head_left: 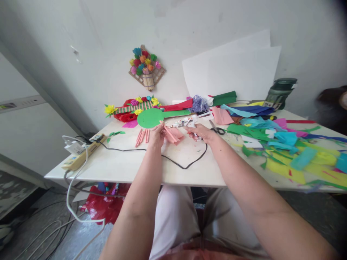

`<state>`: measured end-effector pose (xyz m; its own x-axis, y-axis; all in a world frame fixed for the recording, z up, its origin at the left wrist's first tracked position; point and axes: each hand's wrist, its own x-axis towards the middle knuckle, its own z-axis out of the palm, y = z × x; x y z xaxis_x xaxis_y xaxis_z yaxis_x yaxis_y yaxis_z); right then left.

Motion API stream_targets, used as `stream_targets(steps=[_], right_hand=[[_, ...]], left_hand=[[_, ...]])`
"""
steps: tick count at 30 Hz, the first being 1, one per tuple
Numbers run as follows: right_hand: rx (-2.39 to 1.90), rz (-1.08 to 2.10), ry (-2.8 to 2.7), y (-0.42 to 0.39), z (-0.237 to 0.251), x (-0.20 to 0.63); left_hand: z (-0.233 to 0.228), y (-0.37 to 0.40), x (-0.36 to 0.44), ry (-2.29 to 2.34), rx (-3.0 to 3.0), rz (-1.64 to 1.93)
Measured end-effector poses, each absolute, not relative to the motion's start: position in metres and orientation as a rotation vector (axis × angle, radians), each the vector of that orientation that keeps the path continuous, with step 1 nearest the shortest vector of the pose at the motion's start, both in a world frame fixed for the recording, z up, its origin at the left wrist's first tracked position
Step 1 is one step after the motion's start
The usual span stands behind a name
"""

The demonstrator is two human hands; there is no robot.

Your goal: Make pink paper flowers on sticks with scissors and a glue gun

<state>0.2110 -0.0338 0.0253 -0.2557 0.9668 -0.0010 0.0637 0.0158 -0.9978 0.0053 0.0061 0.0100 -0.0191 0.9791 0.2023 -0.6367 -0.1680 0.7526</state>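
Observation:
My left hand pinches a pink rolled paper tube that lies over a small pile of pink paper at the middle of the white table. My right hand is closed around a glue gun, its nozzle pointing left toward the pink tube. The gun's black cord loops across the table to a power strip at the left edge. Several more pink tubes lie just left of my left hand. A green paper disc lies behind them.
Scissors lie right of my right hand. Coloured paper scraps cover the table's right half. A flower-decorated craft piece lies at the back, another paper-flower piece hangs on the wall. White sheets lean on the wall beside a dark green jug.

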Motion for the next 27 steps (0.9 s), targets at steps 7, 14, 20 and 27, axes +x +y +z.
stream_targets(steps=[7,14,20,27], right_hand=[[-1.061,1.398,-1.395,-0.0375,0.0286,0.2096],[-0.989,1.486,-1.386,-0.0411,0.0320,0.2095],[-0.953,1.514,-1.418,-0.0377,0.0283,0.2107],[-0.930,1.560,-1.408,-0.0364,0.0263,0.2111]], left_hand=[[0.0113,0.0039,0.0052,0.540,0.829,1.552],[0.0135,0.0026,0.0056,0.514,0.740,1.547],[0.0141,0.0031,0.0058,0.488,0.708,1.528],[0.0160,0.0005,0.0070,0.485,0.709,1.518]])
